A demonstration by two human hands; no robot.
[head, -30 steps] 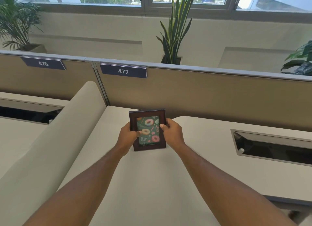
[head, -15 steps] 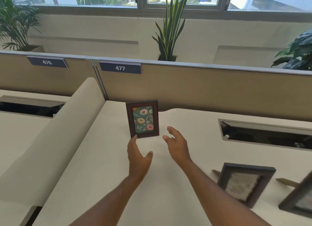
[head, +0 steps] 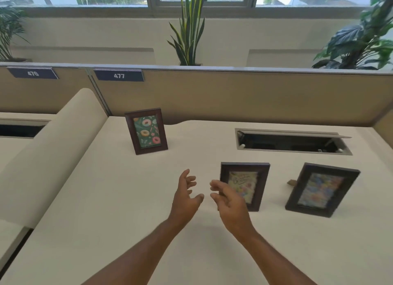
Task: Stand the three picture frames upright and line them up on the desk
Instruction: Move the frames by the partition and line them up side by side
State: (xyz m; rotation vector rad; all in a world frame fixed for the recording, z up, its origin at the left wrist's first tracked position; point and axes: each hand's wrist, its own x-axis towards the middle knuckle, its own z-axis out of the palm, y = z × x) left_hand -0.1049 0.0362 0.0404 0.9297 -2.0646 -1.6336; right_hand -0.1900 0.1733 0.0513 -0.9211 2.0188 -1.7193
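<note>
A dark wooden frame with a doughnut picture (head: 146, 131) stands upright at the back left of the cream desk (head: 110, 210), close to the partition. Two more dark frames lie face up further right: a middle frame (head: 249, 179) and a right frame (head: 322, 189) with a stand leg poking out at its left. My left hand (head: 185, 196) hovers open over the desk, holding nothing. My right hand (head: 228, 201) is open too, its fingers overlapping the middle frame's left edge; contact cannot be told.
A tan partition (head: 234, 93) with labels 476 and 477 bounds the desk's back. An open cable slot (head: 291, 142) sits in the desk at the back right. A rounded cream divider (head: 53, 148) rises along the left. Plants stand behind the partition.
Both hands let go of the doughnut frame, which stays upright at the back left. They drew back and shifted right toward the middle frame. The view swung right, showing both lying frames.
</note>
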